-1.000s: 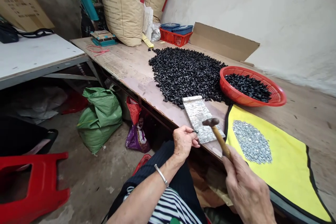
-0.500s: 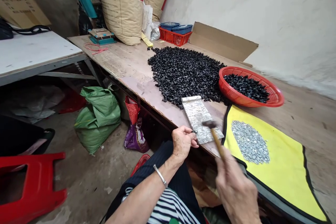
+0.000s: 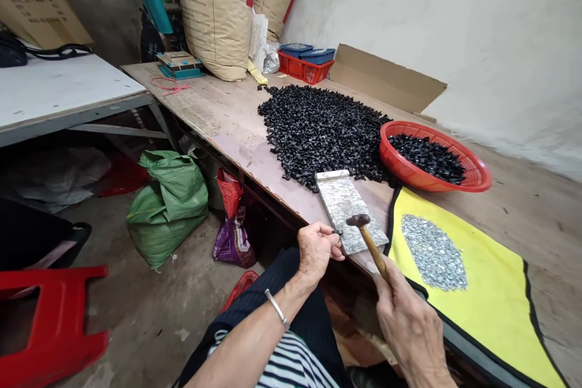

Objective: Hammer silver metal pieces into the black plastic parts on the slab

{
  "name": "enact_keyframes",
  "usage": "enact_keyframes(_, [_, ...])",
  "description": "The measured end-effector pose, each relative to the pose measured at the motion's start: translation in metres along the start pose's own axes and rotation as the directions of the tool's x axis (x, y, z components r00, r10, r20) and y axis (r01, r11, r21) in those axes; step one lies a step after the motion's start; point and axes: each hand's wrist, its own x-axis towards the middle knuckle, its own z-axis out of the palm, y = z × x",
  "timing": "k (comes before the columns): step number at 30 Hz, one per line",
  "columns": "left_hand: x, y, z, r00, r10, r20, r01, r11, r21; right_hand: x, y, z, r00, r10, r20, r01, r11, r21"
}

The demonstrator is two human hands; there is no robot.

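Observation:
My right hand (image 3: 409,315) is closed round the wooden handle of a small hammer (image 3: 373,248). The dark hammer head hangs over a scuffed pale slab (image 3: 348,206) at the table's front edge. At the slab's left edge, my left hand (image 3: 317,248) pinches a small black part (image 3: 339,232) between thumb and forefinger. Past the slab spreads a large heap of small black parts (image 3: 322,130). To the right, a yellow cloth (image 3: 495,291) with black edging carries a pile of small silvery metal pieces (image 3: 434,253).
A red plastic basket (image 3: 477,170) with more black parts stands beside the heap. Farther back are a red crate (image 3: 302,70) with blue tubs, a cardboard sheet (image 3: 386,79) and tall paper sacks (image 3: 216,18). A green bag (image 3: 170,206) and red stool (image 3: 54,321) are on the floor.
The hammer head has shifted slightly left and down over the slab, now less blurred. My left hand keeps its pinch at the slab's edge. The whole view has moved slightly.

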Motion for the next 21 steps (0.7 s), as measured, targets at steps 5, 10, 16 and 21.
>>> enact_keyframes(5, [-0.003, 0.012, -0.006, 0.996, -0.076, 0.041, 0.080, 0.993, -0.093, 0.022, 0.009, -0.003, 0.917, 0.269, 0.294, -0.395, 0.714, 0.578])
enact_keyframes(10, [-0.012, 0.033, -0.013, 0.987, -0.105, 0.119, 0.122, 0.981, -0.148, 0.041, 0.012, 0.016, 0.872, 0.259, 0.415, -0.485, 0.561, 0.671])
enact_keyframes(16, [-0.015, 0.040, -0.022, 0.965, -0.130, 0.229, 0.175, 0.966, -0.190, 0.057, 0.020, 0.020, 0.919, 0.258, 0.298, -0.385, 0.745, 0.544])
enact_keyframes(21, [-0.008, 0.038, -0.026, 0.932, -0.197, 0.303, 0.279, 0.925, -0.256, 0.053, 0.009, 0.000, 0.991, 0.111, 0.078, -0.124, 0.974, 0.189])
